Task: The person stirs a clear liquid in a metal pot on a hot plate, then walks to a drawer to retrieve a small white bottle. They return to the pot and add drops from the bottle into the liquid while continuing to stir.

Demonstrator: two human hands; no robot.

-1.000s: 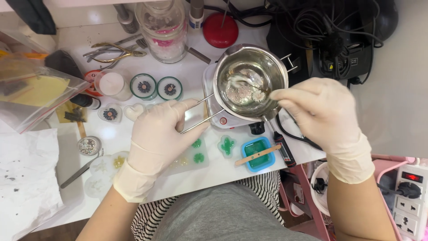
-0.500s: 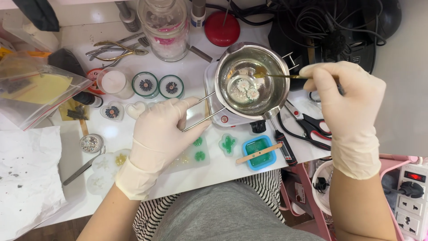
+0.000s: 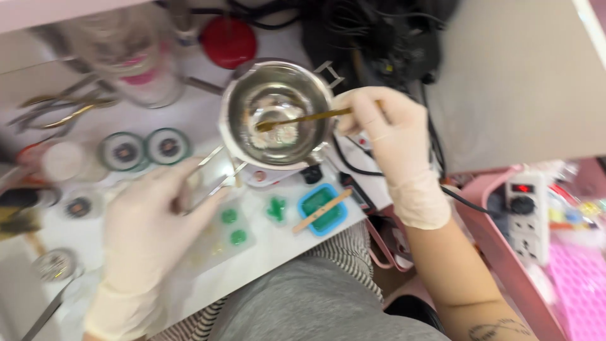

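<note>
A small steel pot [image 3: 243, 136] stands on a little white heater plate at the middle of the white table [image 3: 278, 243]; pale melting lumps lie in its bottom. My gloved right hand [image 3: 385, 129] holds a thin golden spoon [image 3: 303, 118] whose tip dips into the pot. My gloved left hand [image 3: 151, 218] grips the pot's wire handle [image 3: 211, 177] at the pot's lower left. In front of the pot lie a clear mould with green shapes [image 3: 237, 227] and a blue mould [image 3: 323, 208] with a wooden stick across it.
Two round green-rimmed tins [image 3: 146, 149] and several small jars sit left of the pot. A glass jar [image 3: 136, 69] and a red lid [image 3: 228, 41] stand behind it. Black cables lie at the back right. A white power strip [image 3: 527, 215] rests in a pink cart at right.
The view has swung and blurred. My right hand has brought the golden spoon down into the pot. The left hand stays on the wire handle.
</note>
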